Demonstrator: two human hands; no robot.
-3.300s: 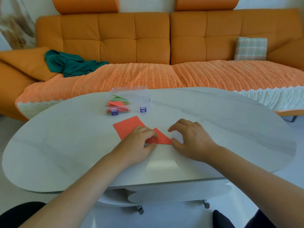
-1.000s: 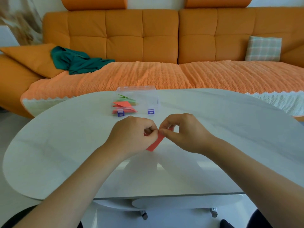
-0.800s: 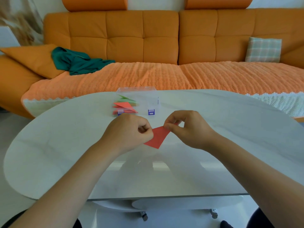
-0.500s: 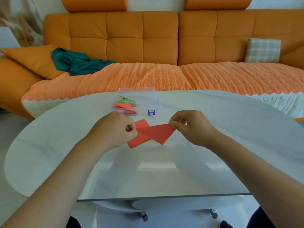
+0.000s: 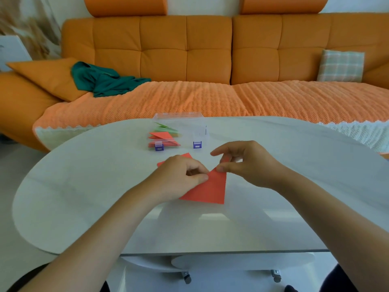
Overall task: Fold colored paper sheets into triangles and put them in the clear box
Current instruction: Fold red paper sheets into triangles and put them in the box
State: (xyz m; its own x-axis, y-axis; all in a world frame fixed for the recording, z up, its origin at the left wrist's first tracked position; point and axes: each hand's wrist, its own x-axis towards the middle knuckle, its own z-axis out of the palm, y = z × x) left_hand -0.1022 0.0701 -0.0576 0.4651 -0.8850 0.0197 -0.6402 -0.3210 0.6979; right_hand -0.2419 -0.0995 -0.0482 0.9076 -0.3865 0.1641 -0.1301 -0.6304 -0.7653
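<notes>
Pinching a red paper [image 5: 210, 191] low over the worktop [image 5: 88, 192]: left hand [image 5: 181, 179] curled on its left corner, right hand [image 5: 247, 165] nipping the top corner between thumb and finger. Seems partly folded, though hard to tell under the left hand. Risks a crooked crease if the corners slip out of line, or a tear if tugged apart. Waiting farther back: clear box [image 5: 200, 131], with folded triangles [image 5: 162, 135] inside.

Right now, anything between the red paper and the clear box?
Nothing visible: only bare table between the red paper, pinched by left hand and right hand, and the clear box.
</notes>
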